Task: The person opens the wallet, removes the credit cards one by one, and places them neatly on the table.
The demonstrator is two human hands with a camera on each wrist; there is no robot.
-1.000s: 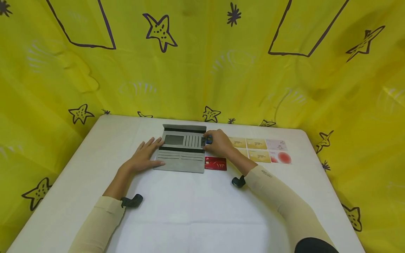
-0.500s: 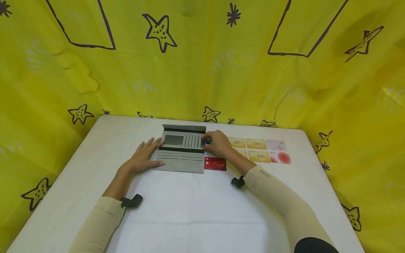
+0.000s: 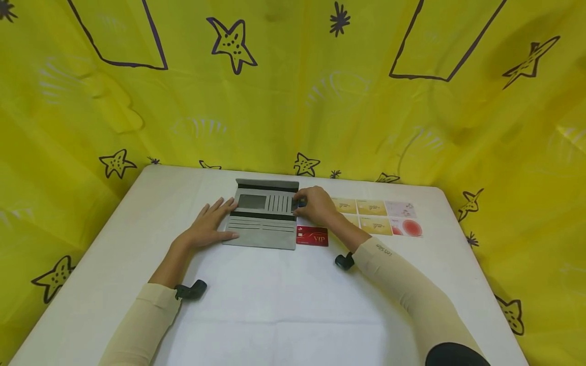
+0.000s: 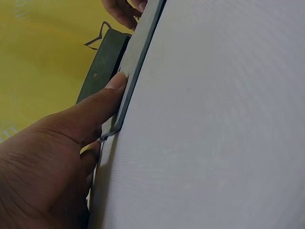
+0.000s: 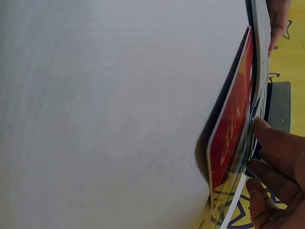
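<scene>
A grey long wallet lies unfolded on the white table, its rows of card slots facing up. My left hand rests at its left edge, fingers spread and thumb on top of the near panel. At the right edge, my right hand pinches a small dark blue card between thumb and fingertips, right at the slotted upper panel. The fingers cover most of that card. Below this hand, a red VIP card borders the wallet's right side; in the right wrist view it tilts above the tabletop and casts a shadow.
Gold cards and pink-and-white cards lie in two rows to the right, partly behind my right hand. The wallet's upper flap stands up slightly at the back. A yellow curtain hangs behind the table.
The blue card shows less beyond my right fingers than one second ago. My right hand has barely shifted, and the left hand stays still on the wallet.
</scene>
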